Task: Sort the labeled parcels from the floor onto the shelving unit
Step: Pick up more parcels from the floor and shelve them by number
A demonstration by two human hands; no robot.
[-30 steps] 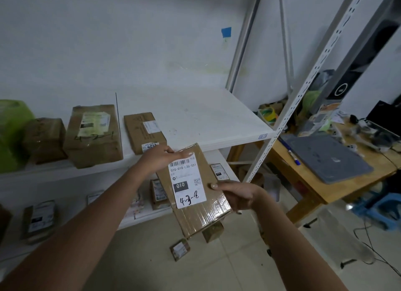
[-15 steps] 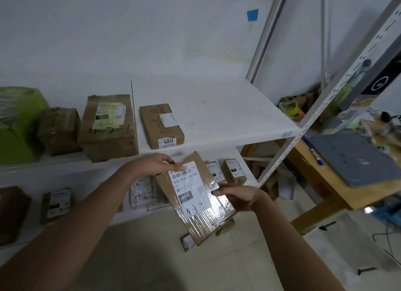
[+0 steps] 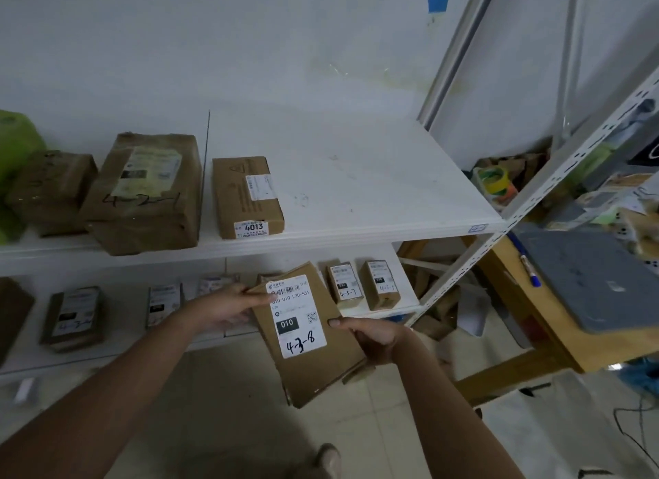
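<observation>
the left hand (image 3: pixel 228 309) grasps the top left corner of a flat brown parcel (image 3: pixel 321 368), its thumb lying on the corner of the white label (image 3: pixel 297 316). the right hand (image 3: pixel 371 337) grips the parcel's right edge, thumb on the top face and fingers curled underneath. the parcel is held in the air, tilted, above the floor (image 3: pixel 214 418) and just in front of the lower shelf (image 3: pixel 403 282) of the white shelving unit (image 3: pixel 527 207). its label faces up and shows a barcode, a black "010" patch and the handwriting "4-3-8".

behind the parcel, near the right end of the lower shelf, two small boxes (image 3: pixel 344 286) stand side by side. more small labeled packets (image 3: pixel 73 318) lie further left on that shelf.

on the upper shelf (image 3: pixel 356 186) a box marked 4013 (image 3: pixel 248 196) sits at the front edge. just left of it is a larger wrapped parcel (image 3: pixel 146 193) with "4-2-1" written on it, then a smaller brown parcel (image 3: pixel 50 189) and a green bag (image 3: pixel 14 146) at the far left. the right half of this shelf is bare.

right of the shelving, a wooden table (image 3: pixel 556 350) carries a grey laptop (image 3: pixel 588 278) and a blue pen (image 3: pixel 531 273).
</observation>
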